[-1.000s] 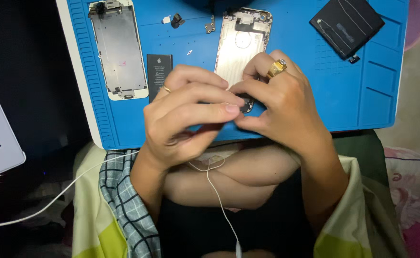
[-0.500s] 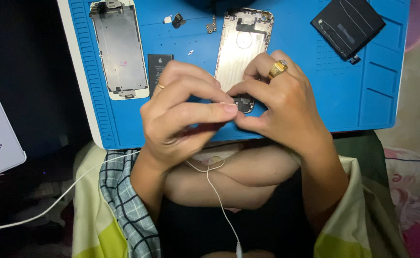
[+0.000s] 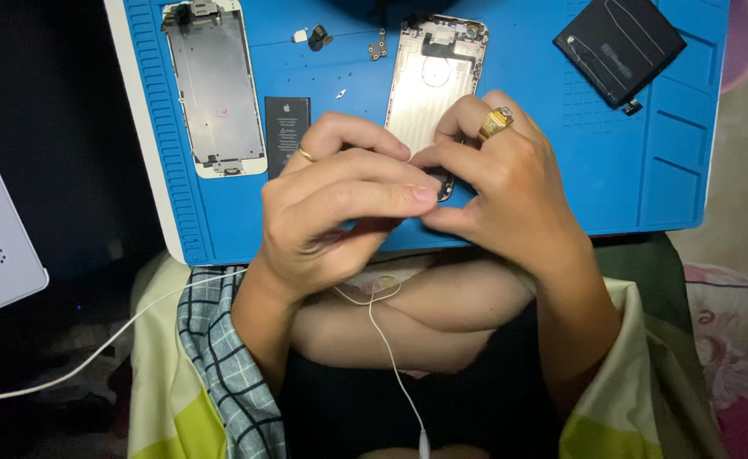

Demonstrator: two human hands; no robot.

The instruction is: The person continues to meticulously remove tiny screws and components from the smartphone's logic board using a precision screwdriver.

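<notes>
A: Which step is the person working through here?

B: Judging by the pose, the person is handling a small dark part (image 3: pixel 444 183) at the lower end of the gold phone housing (image 3: pixel 436 81), which is lying open-side up on the blue repair mat (image 3: pixel 637 178). It looks like seating or freeing that part, though which of the two cannot be told.

A: How are the fingers standing?

B: The left hand (image 3: pixel 331 212) is curling in, its fingers drawn together with the tips pressing toward the part. The right hand (image 3: pixel 501 195), wearing a gold ring (image 3: pixel 494 122), is closing in from the other side, its thumb and forefinger pinching at the same spot. Both appear clamped on the part, but most of it is hiding behind the fingertips.

A: And where is the part sitting relative to them?

B: Right between the two sets of fingertips, touching them, at the housing's near edge.

A: What is the next move likely calling for?

B: Probably a steady, fine pinch. The screen assembly (image 3: pixel 212 85), the small black battery (image 3: pixel 287 127) and the larger black battery (image 3: pixel 620 47) are lying well apart, untouched.
</notes>
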